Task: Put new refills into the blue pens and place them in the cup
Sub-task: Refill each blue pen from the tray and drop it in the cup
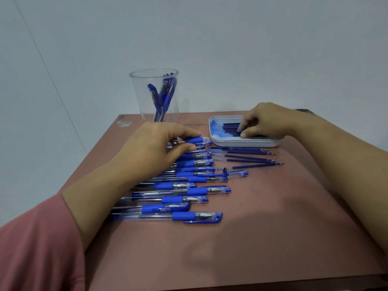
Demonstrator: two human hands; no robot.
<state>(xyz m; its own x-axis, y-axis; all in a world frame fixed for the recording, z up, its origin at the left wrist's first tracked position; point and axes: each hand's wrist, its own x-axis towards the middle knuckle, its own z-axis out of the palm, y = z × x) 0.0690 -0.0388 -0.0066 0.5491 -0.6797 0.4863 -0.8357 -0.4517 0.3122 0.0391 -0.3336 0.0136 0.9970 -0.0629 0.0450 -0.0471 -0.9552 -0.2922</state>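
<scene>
Head view: a reddish-brown tabletop point(273, 217) stands against a pale wall. A row of blue pens point(189, 191) lies left of centre, side by side from near to far, their capped ends to the right.

The left hand point(159, 143), in a pink sleeve point(31, 248), reaches over the far end of that row. Its thumb and fingers point(189, 134) are narrow, pinching the blue grip of the farthest pen point(197, 140), which lies on the tabletop.

At the far right sits a white tray point(243, 143) holding dark refills point(231, 127). The right hand point(266, 122) is over it, its fingers curled down with thumb and fingertips closed on the refills inside.

Loose refills point(249, 158) lie on the tabletop just on the near side of the tray, tips pointing right. Near them lie a small metal pen tip point(225, 169) and a capped pen piece point(237, 173).

A clear cup point(136, 91) stands upright at the far edge, left of the tray, with several finished pens point(165, 95) leaning inside.
</scene>
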